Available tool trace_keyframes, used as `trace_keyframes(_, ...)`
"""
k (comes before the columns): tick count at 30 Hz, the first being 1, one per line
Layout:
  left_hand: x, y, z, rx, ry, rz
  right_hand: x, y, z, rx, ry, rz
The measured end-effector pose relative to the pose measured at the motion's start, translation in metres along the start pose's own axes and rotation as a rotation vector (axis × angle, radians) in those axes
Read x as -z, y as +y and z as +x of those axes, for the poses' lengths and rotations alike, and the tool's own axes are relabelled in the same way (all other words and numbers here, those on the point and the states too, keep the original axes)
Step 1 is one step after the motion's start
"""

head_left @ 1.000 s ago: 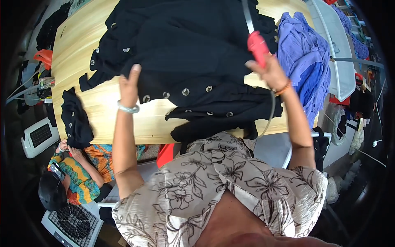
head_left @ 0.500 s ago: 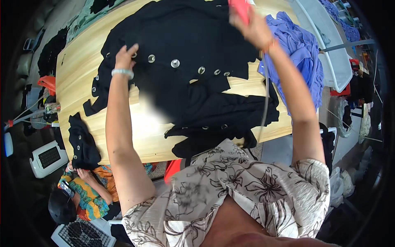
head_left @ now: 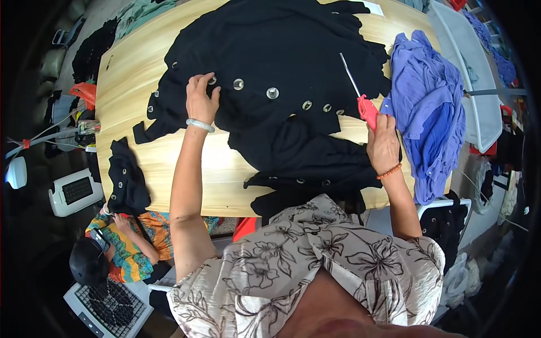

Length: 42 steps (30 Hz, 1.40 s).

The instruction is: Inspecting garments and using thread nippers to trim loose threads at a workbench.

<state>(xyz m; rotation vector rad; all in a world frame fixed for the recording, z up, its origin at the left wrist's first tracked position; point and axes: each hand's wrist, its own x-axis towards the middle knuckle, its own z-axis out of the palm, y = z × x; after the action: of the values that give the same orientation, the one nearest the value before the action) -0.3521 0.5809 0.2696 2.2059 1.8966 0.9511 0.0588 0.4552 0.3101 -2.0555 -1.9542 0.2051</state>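
My half-curled left hand [head_left: 201, 102] touches the black garment [head_left: 270, 59] left of its middle, grip unclear, while my right hand [head_left: 384, 143] wraps a red-handled tool [head_left: 367, 110] by its right edge.

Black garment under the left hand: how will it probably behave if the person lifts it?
Lifted by the left hand, the black garment would probably sag: its cloth lies in soft folds. Its shiny round pieces might weigh that edge down slightly.

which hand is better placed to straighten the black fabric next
Probably the left hand: it is right at the black fabric and no tool shows in it, while the right hand holds the red-handled tool.
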Motion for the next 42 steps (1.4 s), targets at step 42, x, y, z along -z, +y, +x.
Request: trace_keyframes(42,-0.025,0.089,-0.005,-0.428,-0.239,-0.259,0.009,-0.057,-0.013,0.195,-0.415,0.309)
